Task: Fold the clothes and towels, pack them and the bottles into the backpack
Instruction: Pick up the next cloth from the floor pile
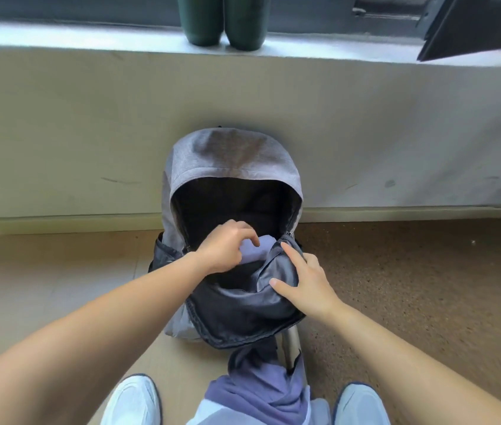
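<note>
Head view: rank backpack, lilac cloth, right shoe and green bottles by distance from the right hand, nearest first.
1. backpack: the right hand touches its front flap.
2. cloth: in the opening, just left of that hand.
3. right shoe: on the floor, back toward the person.
4. bottles: up on the sill, beyond the backpack.

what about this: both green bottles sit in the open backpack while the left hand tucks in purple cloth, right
No: the head view shows both green bottles on the window ledge, not in the backpack. The left hand tucks in the purple cloth.
</note>
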{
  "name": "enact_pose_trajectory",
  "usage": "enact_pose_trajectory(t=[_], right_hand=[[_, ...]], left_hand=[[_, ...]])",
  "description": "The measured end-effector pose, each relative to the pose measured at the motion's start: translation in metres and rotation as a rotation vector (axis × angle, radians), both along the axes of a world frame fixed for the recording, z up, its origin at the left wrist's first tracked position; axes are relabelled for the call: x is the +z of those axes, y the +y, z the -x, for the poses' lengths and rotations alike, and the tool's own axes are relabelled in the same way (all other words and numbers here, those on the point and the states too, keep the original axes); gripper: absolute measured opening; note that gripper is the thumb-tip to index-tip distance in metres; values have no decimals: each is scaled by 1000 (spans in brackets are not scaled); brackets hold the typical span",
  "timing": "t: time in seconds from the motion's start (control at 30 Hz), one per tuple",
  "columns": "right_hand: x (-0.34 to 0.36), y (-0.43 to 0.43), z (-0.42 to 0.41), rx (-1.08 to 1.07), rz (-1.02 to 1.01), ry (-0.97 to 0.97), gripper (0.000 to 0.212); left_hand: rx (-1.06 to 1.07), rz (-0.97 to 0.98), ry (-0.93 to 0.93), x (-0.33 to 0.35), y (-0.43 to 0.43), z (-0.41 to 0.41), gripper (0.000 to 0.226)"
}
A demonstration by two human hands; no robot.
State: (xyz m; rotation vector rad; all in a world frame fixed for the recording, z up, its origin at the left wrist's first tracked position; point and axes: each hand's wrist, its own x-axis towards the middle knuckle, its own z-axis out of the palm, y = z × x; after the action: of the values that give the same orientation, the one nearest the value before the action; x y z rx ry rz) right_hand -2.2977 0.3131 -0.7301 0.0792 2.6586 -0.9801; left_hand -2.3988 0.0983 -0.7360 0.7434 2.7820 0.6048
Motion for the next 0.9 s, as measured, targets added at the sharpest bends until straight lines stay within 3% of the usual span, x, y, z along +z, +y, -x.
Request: enact_pose_trajectory(t=[0.17, 0.27, 0.33, 0.43, 0.57, 0.67, 0.73, 0.8, 0.9], right_hand=[[11, 0, -24, -130, -6, 263, 61], [0, -3, -53, -286, 14, 376, 27], [-10, -3, -73, -312, 3, 339, 14], [-32, 1, -101, -84, -6, 6, 11], [-53, -3, -133, 319, -136, -340, 58], [-63, -10, -149, 440, -267, -359, 60], [-68, -12, -153, 476, -347, -297, 45], [-71, -14, -154, 491, -398, -261, 38], [-68, -13, -150, 450, -410, -238, 39]], left_hand=[[158, -211, 278, 25, -14, -60, 32], [16, -201, 498, 22, -18, -112, 20], [-131, -155, 523, 11, -21, -144, 18], [-222, -54, 339, -15, -22, -182, 20], [21, 235, -153, -53, -21, -204, 33], [263, 136, -433, -77, -24, -210, 47], [372, 8, -563, -89, -23, -211, 37], [422, -123, -697, -97, -21, -214, 11], [406, -166, -789, -105, -17, -214, 13]])
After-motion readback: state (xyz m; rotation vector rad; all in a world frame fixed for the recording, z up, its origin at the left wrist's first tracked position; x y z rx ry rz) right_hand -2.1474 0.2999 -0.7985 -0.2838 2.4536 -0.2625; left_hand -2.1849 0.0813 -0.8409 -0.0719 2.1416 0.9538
